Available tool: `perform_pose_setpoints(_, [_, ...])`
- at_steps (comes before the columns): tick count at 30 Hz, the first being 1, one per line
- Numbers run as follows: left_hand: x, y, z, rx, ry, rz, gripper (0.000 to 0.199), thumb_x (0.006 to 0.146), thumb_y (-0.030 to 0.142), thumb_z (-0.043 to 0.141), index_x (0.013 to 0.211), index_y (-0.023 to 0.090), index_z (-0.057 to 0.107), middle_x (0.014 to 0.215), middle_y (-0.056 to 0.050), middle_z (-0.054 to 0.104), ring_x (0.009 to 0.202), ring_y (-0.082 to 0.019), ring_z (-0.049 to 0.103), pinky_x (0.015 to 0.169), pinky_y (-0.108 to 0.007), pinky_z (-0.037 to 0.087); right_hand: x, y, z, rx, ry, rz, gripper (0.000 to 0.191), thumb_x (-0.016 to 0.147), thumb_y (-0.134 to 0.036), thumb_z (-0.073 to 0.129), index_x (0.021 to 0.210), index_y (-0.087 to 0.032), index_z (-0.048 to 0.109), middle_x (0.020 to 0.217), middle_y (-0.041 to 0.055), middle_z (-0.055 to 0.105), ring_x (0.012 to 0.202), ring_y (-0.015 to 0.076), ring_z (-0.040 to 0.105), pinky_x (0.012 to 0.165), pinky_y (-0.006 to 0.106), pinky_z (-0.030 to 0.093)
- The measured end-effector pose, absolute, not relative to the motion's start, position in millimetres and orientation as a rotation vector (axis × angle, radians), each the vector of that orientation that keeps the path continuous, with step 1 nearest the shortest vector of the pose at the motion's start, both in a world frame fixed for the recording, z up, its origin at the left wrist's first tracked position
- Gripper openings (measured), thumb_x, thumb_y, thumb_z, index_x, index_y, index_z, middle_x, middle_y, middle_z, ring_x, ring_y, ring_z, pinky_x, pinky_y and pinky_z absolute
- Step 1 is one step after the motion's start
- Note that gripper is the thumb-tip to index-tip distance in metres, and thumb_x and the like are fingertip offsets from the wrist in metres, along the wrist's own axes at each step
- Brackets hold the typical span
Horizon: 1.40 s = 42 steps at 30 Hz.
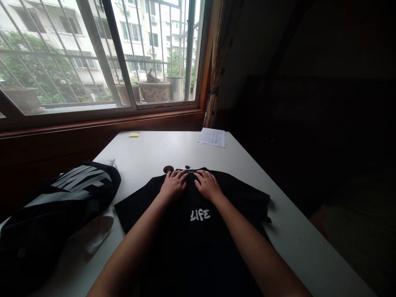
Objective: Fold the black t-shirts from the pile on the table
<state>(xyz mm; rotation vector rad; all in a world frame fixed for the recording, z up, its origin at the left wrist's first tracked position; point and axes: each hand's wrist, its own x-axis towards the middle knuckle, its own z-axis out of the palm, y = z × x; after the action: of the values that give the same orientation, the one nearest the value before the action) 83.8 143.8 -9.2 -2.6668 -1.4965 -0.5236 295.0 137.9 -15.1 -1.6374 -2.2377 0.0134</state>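
Note:
A black T-shirt (198,247) with white lettering on its front lies spread on the white table (154,150), its collar toward the far side. My left hand (173,183) rests flat on the shirt just left of the collar, fingers apart. On the other side of the collar lies my right hand (208,184), also flat with its fingers spread. Just beyond the collar are a dark round object (168,169) and a small white round object (187,167), the latter partly hidden by the shirt.
Dark clothing with grey print (77,185) is heaped at the table's left, over something white. Papers (213,137) lie at the far right edge, a yellow note (134,134) at the far left. Behind the table are a barred window and a curtain (212,103).

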Motion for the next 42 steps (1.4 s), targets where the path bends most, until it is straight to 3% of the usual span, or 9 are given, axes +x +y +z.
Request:
perform_pose_setpoints(24, [82.3, 144.7, -10.9, -2.665, -1.472, -0.571, 0.044, 0.101, 0.034, 0.043, 0.141, 0.022, 0.055, 0.151, -0.008, 0.053, 0.133, -0.029, 0.048, 0.116, -0.050, 0.031, 293.1, 135.0, -12.9, -1.696, -2.199, -0.024, 0.042, 0.099, -0.034, 0.047, 0.138, -0.028, 0.061, 0.142, 0.0069, 0.055, 0.131, 0.0255, 0.045, 0.113, 0.042, 0.035])
perform_pose_setpoints(34, [83.8, 149.9, -15.8, -2.643, -1.534, -0.548, 0.054, 0.099, 0.036, 0.045, 0.152, 0.023, 0.042, 0.150, -0.008, 0.053, 0.131, -0.029, 0.048, 0.115, -0.048, 0.030, 293.8, 135.0, -13.8, -1.688, -2.193, -0.016, 0.042, 0.098, -0.035, 0.047, 0.137, -0.028, 0.061, 0.142, 0.0073, 0.056, 0.132, 0.0260, 0.045, 0.113, 0.042, 0.034])
perform_pose_setpoints(42, [85.3, 152.9, -17.4, -2.638, -1.565, -0.497, 0.052, 0.099, 0.038, 0.045, 0.150, 0.024, 0.047, 0.151, -0.007, 0.052, 0.131, -0.031, 0.046, 0.114, -0.049, 0.030, 293.5, 134.5, -12.4, -1.681, -2.188, -0.013, 0.042, 0.098, -0.034, 0.048, 0.137, -0.028, 0.062, 0.142, 0.0074, 0.056, 0.131, 0.0256, 0.046, 0.112, 0.041, 0.036])
